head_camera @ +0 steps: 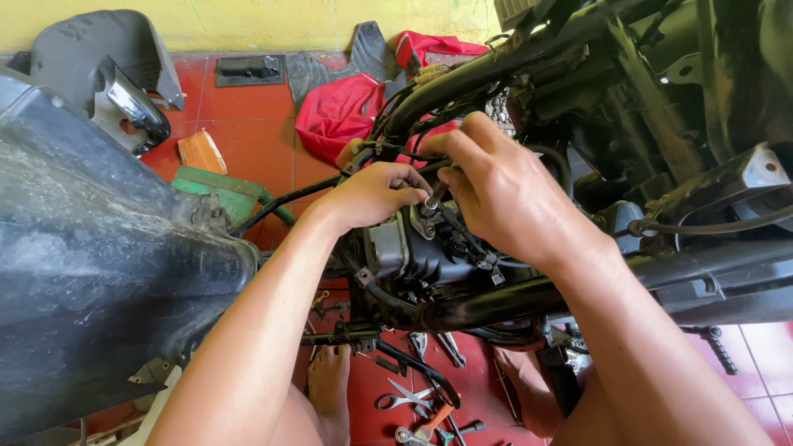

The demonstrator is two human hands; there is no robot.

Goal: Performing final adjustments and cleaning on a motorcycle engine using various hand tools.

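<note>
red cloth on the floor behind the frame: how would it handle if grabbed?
The red cloth lies crumpled in soft folds on the tiled floor, so it would probably go floppy and drape from one hand. It looks thin, so likely light for its size. It should not roll or tip, though it might snag on the black cables crossing it.

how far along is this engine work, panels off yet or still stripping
Done: body panels are off, one grey panel lies on the red floor, and the frame tube is bare. In hand: the left hand and right hand pinch a small fitting atop the engine. Left: tools remain scattered below; nothing refitted.
</note>
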